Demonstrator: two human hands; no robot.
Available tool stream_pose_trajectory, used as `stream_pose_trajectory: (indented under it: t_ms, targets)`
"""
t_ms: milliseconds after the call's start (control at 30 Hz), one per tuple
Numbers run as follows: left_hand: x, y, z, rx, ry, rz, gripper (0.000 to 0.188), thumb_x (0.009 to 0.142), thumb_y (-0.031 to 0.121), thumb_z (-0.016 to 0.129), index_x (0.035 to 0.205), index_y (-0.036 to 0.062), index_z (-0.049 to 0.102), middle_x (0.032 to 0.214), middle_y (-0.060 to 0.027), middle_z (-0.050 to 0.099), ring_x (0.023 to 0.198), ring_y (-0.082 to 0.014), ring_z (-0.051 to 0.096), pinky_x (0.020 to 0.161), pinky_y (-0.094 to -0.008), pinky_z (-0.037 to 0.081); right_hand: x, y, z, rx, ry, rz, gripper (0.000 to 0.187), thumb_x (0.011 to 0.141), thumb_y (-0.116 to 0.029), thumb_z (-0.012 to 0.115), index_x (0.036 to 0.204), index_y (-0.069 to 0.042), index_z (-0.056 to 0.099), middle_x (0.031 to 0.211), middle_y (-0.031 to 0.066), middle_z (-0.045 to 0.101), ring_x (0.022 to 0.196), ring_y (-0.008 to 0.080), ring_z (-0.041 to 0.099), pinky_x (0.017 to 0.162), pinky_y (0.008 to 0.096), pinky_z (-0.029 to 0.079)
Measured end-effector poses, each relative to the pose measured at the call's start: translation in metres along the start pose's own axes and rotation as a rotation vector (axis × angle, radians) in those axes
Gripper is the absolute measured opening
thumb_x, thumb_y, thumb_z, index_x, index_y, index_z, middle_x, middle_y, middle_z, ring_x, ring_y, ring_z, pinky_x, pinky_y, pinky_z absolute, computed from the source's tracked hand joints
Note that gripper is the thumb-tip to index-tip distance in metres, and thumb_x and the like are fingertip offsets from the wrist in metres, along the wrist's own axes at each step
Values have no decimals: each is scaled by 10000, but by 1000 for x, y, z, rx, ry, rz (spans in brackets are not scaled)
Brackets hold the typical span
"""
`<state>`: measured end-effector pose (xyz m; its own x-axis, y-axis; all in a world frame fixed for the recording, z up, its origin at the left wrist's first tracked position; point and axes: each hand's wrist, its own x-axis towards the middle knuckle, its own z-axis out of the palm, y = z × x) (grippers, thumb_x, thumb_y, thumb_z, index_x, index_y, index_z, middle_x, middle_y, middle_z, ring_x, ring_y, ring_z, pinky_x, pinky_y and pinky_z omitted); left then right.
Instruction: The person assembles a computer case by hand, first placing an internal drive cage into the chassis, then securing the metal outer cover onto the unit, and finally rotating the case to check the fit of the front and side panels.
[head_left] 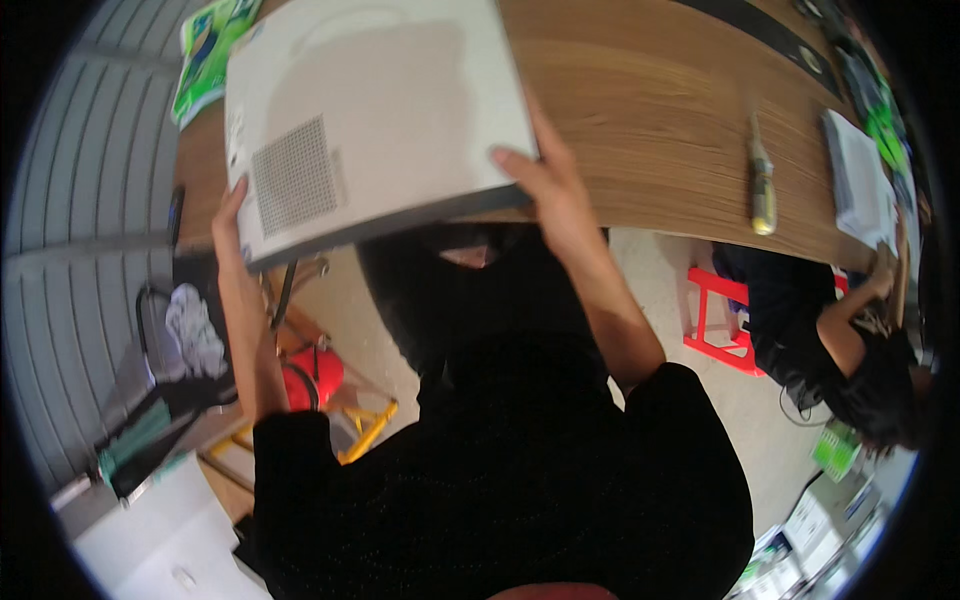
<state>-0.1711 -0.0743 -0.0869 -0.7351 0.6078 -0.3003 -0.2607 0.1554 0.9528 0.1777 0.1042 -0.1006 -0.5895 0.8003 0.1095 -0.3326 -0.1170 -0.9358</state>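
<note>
A flat, light-grey computer case (400, 110) with a square patch of vent holes is tilted over the near edge of the wooden table. My left hand (231, 222) grips its left side, the thumb lying on the top panel. At the near right corner my right hand (553, 185) is closed round the edge, thumb on top and the other fingers partly hidden behind the side. The dark front edge of the case faces me. Whether its far end rests on the table cannot be made out.
On the wooden table (640, 120) to the right lies a screwdriver (763, 190) with a yellowish handle. Farther right is a stack of paper (858, 180) by a co-worker (840, 340). A green packet (212, 55) lies far left. A red stool (705, 310) stands below the table.
</note>
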Motion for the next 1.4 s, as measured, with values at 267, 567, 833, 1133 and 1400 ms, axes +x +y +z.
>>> stream_pose_trajectory:
  t_ms: [267, 567, 833, 1133, 1400]
  targets:
    - [-34, -19, -3, -238, -82, 92, 347, 925, 181, 592, 1193, -37, 563, 1024, -118, 665, 843, -183, 661, 748, -280, 534, 12, 3, 8, -23, -54, 8, 709, 846, -119, 593, 1447, 88, 277, 1459, 248, 376, 1359, 286, 362, 1107, 323, 263]
    - [-37, 26, -1, -80, 45, 171, 376, 921, 176, 576, 1224, -45, 556, 1066, -138, 654, 889, -202, 657, 778, -281, 519, 4, -16, 6, -30, -38, -48, 664, 858, -130, 581, 1443, 55, 326, 1402, 191, 462, 1300, 230, 415, 1071, 300, 294]
    - [8, 35, 9, -92, -58, 43, 360, 876, 195, 648, 1175, 4, 593, 1034, -107, 662, 871, -191, 640, 767, -301, 499, 18, 9, 17, 242, 22, -3, 610, 869, -59, 488, 1448, 45, 325, 1430, 161, 435, 1317, 239, 393, 1091, 312, 277]
    - [16, -5, -1, -86, 65, -62, 358, 870, 164, 649, 1166, -31, 608, 1042, -141, 671, 865, -215, 663, 761, -320, 530, 11, 21, 18, -2, 83, -79, 630, 870, -140, 580, 1436, 29, 361, 1369, 176, 506, 1280, 216, 444, 1060, 291, 304]
    - [33, -24, 10, -154, -96, -21, 523, 901, 206, 608, 1368, 10, 476, 1217, -116, 613, 1037, -203, 614, 866, -295, 492, 29, 27, 9, -81, 72, -42, 537, 925, -100, 479, 1429, 44, 366, 1413, 150, 457, 1293, 232, 416, 1082, 308, 287]
